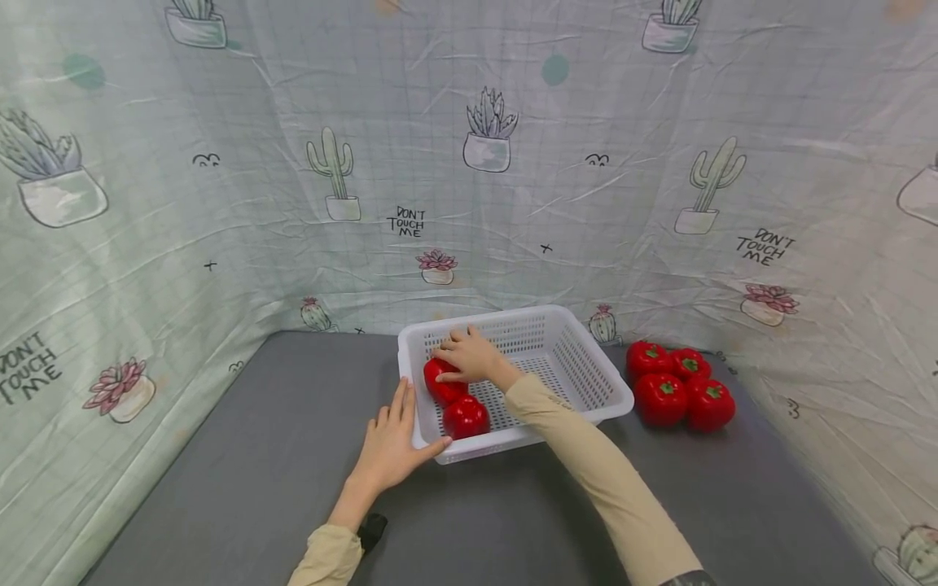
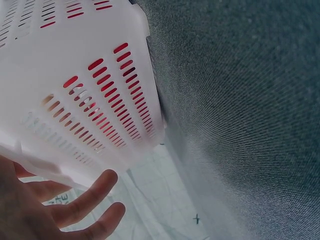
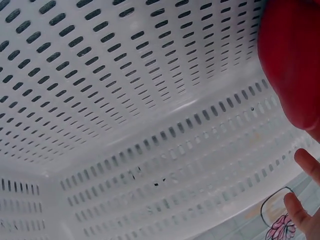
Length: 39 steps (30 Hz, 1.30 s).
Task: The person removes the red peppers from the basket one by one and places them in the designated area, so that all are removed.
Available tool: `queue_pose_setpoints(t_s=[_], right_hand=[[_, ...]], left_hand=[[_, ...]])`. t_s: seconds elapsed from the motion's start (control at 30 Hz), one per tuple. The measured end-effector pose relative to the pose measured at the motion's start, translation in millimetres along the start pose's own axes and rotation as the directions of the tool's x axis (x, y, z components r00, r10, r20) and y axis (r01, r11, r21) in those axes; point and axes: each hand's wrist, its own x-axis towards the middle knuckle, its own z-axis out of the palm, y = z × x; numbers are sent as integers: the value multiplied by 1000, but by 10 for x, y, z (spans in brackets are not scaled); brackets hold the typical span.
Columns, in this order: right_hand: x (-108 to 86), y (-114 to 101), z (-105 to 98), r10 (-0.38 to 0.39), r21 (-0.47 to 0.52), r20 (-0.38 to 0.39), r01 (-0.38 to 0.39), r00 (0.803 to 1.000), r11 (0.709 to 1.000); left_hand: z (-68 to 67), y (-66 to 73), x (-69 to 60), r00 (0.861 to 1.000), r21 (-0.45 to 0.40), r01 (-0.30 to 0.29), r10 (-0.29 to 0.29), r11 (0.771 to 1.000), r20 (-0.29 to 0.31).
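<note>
A white plastic basket (image 1: 506,440) with slotted walls stands on the grey table. Two red bell peppers are inside it, at the left end. My right hand (image 1: 471,356) reaches in from the right and grips the rear bell pepper (image 1: 449,394), covering part of it; the front bell pepper (image 1: 466,418) sits beside it. In the right wrist view, the held pepper (image 3: 295,65) shows at the upper right, with two fingertips below it. My left hand (image 1: 390,448) rests against the basket's left front corner, fingers along the left side and thumb at the front rim.
Several more red bell peppers (image 1: 662,399) stand grouped on the table, right of the basket. Behind the basket hangs a pale curtain (image 1: 410,171) printed with potted plants, which also runs down both sides. The grey tabletop (image 1: 256,472) extends in front and to the left.
</note>
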Motion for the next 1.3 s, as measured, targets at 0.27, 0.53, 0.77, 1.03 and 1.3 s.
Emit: queue_pose_setpoints(t_s=[0.27, 0.53, 0.77, 1.03, 1.3], right_hand=[[-20, -58, 5, -14, -36, 36, 16, 999, 999], [-93, -59, 2, -42, -52, 19, 43, 999, 998], [-117, -38, -7, -52, -66, -31, 50, 998, 997], [-152, 17, -11, -64, -84, -61, 59, 996, 995], [-159, 25, -8, -68, -73, -45, 64, 997, 995]], left_hand=[[15, -7, -8, 1000, -13, 6, -5, 1000, 8], [34, 3, 5, 1000, -2, -4, 4, 1000, -4], [23, -8, -9, 1000, 2, -1, 1, 1000, -13], [19, -8, -1, 1000, 3, 9, -9, 1000, -1], [14, -4, -1, 1000, 12, 9, -9, 1000, -3]])
